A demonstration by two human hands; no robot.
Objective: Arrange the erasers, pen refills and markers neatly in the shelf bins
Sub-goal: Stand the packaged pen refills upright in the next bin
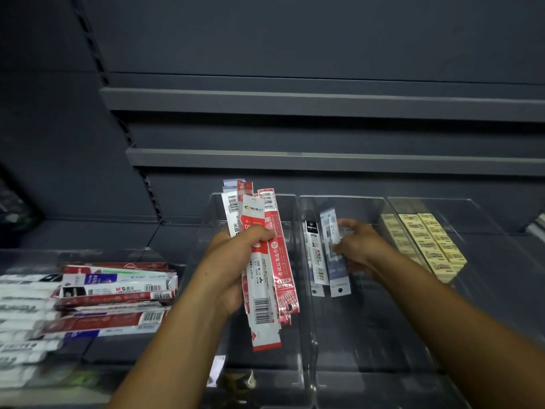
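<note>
My left hand (236,261) grips a fanned bundle of red and white pen refill packs (265,276) above a clear plastic bin (212,208). My right hand (358,246) pinches a blue-grey refill pack (336,261) inside the middle clear bin (354,202); a black and white refill pack (315,255) lies just left of it. Rows of pale yellow erasers (427,243) fill the right bin (477,219).
A loose pile of red, white and blue refill packs (112,296) lies on the shelf at the left, with white packs (20,320) at the far left edge. Dark grey shelf rails (324,104) and a back panel rise behind the bins.
</note>
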